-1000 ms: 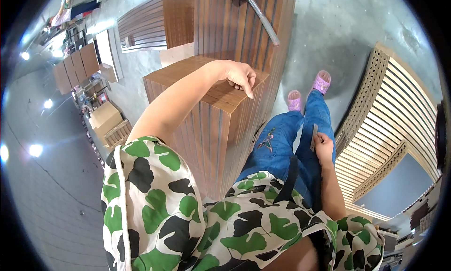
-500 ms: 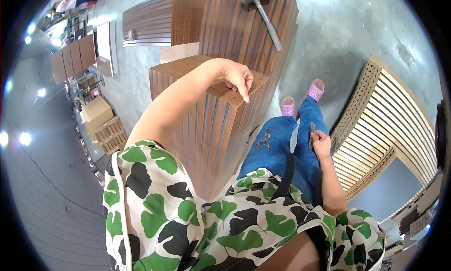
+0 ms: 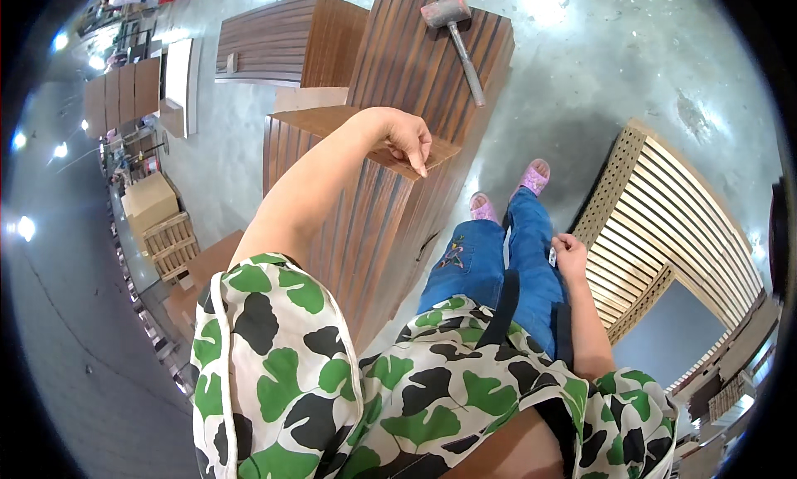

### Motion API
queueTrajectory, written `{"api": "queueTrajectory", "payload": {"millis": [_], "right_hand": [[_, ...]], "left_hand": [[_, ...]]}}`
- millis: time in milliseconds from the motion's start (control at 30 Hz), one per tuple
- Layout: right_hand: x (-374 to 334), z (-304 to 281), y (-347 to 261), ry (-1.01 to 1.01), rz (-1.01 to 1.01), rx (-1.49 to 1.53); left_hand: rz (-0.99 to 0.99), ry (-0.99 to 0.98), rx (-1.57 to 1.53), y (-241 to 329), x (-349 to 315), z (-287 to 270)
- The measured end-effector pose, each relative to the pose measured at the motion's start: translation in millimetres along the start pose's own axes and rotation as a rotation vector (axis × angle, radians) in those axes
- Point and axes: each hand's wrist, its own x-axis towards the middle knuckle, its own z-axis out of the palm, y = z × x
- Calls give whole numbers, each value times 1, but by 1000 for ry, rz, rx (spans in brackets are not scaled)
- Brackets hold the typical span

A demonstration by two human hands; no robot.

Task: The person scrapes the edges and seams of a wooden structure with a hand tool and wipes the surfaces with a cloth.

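Note:
Beside the upper corner of a brown wood-grain box [image 3: 353,222] with dark stripes is my left hand [image 3: 407,141]. Its fingers are curled in, with index finger and thumb pointing down at the corner's edge; anything between them is hidden. My right hand [image 3: 569,255] hangs by my right thigh, closed on a small flat grey blade-like piece [image 3: 553,256], mostly covered by the fingers. A mallet [image 3: 448,14] with a grey and reddish head and a metal handle lies on the striped top of the adjoining brown box [image 3: 390,64].
Another striped brown box [image 3: 266,43] stands at the far left. To my right is a curved slatted wooden frame [image 3: 656,222] with a grey-blue panel [image 3: 664,329]. Cardboard boxes [image 3: 151,201] and a slatted crate [image 3: 172,245] lie left, on grey concrete floor [image 3: 573,72].
The view has shifted slightly, so the boxes and mallet sit a little lower. My left hand stays at the box corner, fingers more bent. Less of the grey piece shows in my right hand.

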Motion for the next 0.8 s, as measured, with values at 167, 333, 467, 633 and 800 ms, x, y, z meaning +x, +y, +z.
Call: {"api": "queueTrajectory", "payload": {"millis": [167, 333, 467, 633, 800], "right_hand": [[-21, 1, 14, 78, -22, -6], [-41, 11, 28, 119, -65, -16], [-49, 11, 30, 167, -55, 33], [-62, 0, 25, 225, -67, 11], [-67, -9, 28, 271, -215, -123]], "left_hand": [[-108, 71, 193, 21, -7, 14], [-129, 157, 314, 31, -20, 26], [-87, 168, 120, 23, -31, 18], [-26, 144, -22, 9, -27, 11], [54, 192, 264, 20, -40, 21]]}}
